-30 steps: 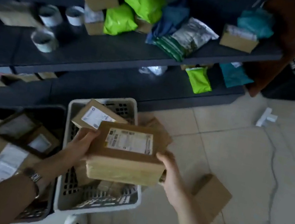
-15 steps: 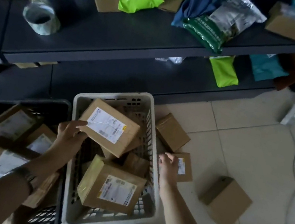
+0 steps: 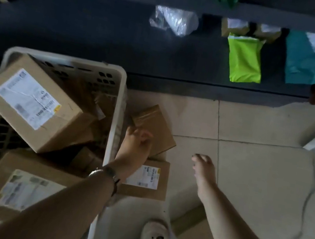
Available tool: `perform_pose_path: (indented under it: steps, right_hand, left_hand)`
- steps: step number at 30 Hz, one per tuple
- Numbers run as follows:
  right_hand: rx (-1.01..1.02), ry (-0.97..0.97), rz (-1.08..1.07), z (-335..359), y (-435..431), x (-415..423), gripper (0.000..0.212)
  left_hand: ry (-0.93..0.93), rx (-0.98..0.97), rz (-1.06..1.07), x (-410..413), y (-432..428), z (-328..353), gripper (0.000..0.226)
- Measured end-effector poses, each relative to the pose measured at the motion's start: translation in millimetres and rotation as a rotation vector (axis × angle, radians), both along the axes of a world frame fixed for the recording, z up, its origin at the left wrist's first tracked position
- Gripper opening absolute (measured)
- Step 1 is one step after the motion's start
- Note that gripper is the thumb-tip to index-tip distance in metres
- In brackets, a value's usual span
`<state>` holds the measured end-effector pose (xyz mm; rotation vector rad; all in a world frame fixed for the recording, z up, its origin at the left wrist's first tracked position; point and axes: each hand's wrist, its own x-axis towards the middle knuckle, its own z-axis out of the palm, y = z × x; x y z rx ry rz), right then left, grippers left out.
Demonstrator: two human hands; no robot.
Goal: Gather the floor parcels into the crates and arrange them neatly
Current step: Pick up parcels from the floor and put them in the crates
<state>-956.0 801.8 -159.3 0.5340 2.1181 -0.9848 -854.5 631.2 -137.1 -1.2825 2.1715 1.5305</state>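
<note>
Now L hand (image 3: pixel 136 143) grips squarish cardboard box (image 3: pixel 154 126) by slatted plastic crate (image 3: pixel 120 100); R hand (image 3: pixel 204 169) loose — empty.

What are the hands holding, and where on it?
The left hand has its fingers curled on the near corner of the small brown box on the floor. The right hand holds nothing.

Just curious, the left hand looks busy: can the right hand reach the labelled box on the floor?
Probably yes: the right hand is open and empty, with bare tile between it and the labelled box.
</note>
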Motion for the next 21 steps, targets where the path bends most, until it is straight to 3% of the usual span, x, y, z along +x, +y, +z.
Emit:
perform_pose_path:
  steps: [6, 8, 11, 14, 16, 18, 19, 21]
  right_hand:
    - [-0.110, 0.048, 0.197, -86.8, -52.6, -43.7, 0.037]
    - [-0.124, 0.027, 0.285, -119.6, -67.8, -45.2, 0.043]
    - [-0.147, 0.010, 0.425, -152.8, -73.7, -43.5, 0.050]
    - [-0.174, 0.081, 0.324, -147.2, -64.8, -48.2, 0.050]
    - [-0.244, 0.032, 0.158, -124.7, -55.2, -51.0, 0.045]
    - [-0.323, -0.017, 0.014, -95.5, -44.3, -52.2, 0.039]
    - [-0.347, -0.032, -0.019, -80.2, -39.2, -53.2, 0.039]
    - [-0.374, -0.041, -0.054, -48.2, -33.0, -56.0, 0.037]
  left_hand:
    - [-0.315, 0.306, 0.394, -23.7, 3.2, -121.2, 0.049]
    - [-0.298, 0.386, 0.539, -25.6, 1.4, -151.9, 0.053]
    - [-0.189, 0.527, 0.695, -31.6, -1.0, -180.3, 0.041]
    - [-0.046, 0.458, 0.683, -28.7, 4.1, -170.7, 0.022]
    - [0.087, 0.367, 0.605, -23.7, 5.8, -147.2, 0.027]
    - [0.183, 0.430, 0.540, -18.4, 7.3, -121.2, 0.027]
    - [0.186, 0.471, 0.509, -17.8, 7.0, -107.7, 0.031]
    - [0.158, 0.477, 0.460, -15.1, 6.7, -80.0, 0.069]
